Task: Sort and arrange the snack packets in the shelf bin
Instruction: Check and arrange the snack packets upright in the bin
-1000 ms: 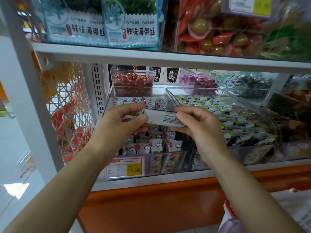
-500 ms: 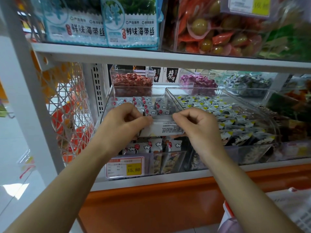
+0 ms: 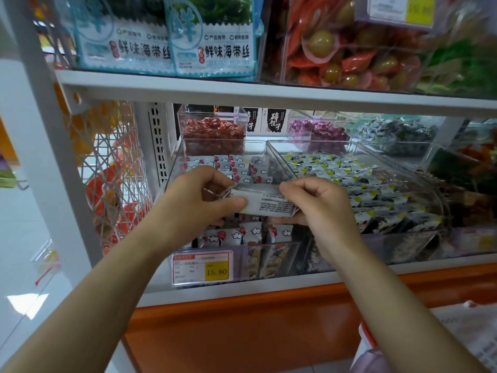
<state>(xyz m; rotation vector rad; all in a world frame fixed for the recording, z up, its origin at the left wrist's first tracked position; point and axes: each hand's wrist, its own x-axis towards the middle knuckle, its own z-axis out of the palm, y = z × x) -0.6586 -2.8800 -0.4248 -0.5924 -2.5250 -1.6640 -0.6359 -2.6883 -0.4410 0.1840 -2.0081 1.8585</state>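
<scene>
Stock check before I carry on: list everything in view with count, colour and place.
left bin: one, clear, lower shelf
cloud packets: many, white-red, in left bin
packet: one, white, printed, held over left bin
right bin: one, clear, beside left bin
yellow-cornered packets: many, dark and white, in right bin
red sweets: many, red, behind left bin
purple sweets: many, purple, behind right bin
seaweed bags: two, blue-white, top shelf
price tag: one, red-yellow, left bin's front
left hand: pinches packet's left end
right hand: pinches packet's right end

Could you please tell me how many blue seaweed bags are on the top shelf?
2: the left bag at the far left, the right bag beside it; others may be hidden behind.
</scene>
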